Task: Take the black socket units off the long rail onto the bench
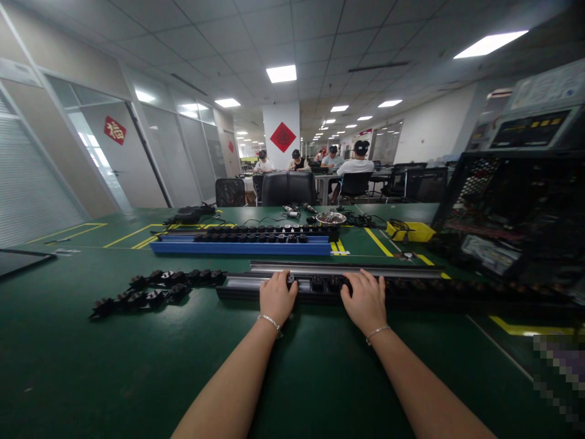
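A long dark metal channel (pixel 247 284) lies across the green table, with small black socket modules (pixel 317 283) seated along its right part. My left hand (pixel 278 297) is closed over the channel, its thumb and forefinger on a black module (pixel 291 279). To its right, my right hand (pixel 367 300) curls over the same channel, thumb and fingers against another module (pixel 336 283); its fingertips are partly hidden. A linked string of black modules (pixel 158 281) trails off the channel's left end and doubles back on the tabletop. Directly behind runs a second grey metal strip (pixel 320 268).
Farther back sits a blue channel (pixel 237 247) with rows of black modules. Beyond it are a metal bowl (pixel 331 217), cables and a yellow tray (pixel 410 231). An open computer case (pixel 493 213) stands at right. Several people sit at distant desks.
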Motion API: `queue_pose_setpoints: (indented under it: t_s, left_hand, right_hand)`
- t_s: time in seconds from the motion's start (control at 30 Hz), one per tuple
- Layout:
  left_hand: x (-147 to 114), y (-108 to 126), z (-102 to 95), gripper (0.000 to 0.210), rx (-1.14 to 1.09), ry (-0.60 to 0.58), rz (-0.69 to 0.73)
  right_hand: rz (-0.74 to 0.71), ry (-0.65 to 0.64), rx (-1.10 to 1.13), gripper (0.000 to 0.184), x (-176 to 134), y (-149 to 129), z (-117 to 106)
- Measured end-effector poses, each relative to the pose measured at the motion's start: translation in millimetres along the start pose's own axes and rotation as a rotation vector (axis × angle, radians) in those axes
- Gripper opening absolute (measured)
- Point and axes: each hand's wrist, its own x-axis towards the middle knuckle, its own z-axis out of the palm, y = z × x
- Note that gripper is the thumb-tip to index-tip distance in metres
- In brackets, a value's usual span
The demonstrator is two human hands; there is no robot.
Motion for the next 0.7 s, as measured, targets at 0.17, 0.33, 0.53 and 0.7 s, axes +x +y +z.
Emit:
queue_pose_setpoints:
  t_s: [0.17, 0.33, 0.53, 0.7]
  left_hand:
    - [0.1, -1.9, -1.0, 0.031, -0.005, 0.010, -0.006]
    - [0.4, -4.3, -1.2, 0.031, -0.023, 0.021, -0.021]
    - [0.9, -6.8, 0.1, 0.031, -0.036, 0.042, -0.070]
    - [0.9, -7.9, -1.1, 0.031, -0.037, 0.051, -0.111]
  right_hand:
    - [-0.005, 0.013, -0.001, 0.030, 0.0, 1.5, 0.8]
    - [-0.017, 0.023, -0.002, 0.030, 0.0, 2.3, 1.3]
    - [0.002, 0.003, 0.003, 0.031, 0.2, 1.3, 0.5]
    - [0.006, -0.004, 0.015, 0.031, 0.3, 0.4, -1.1]
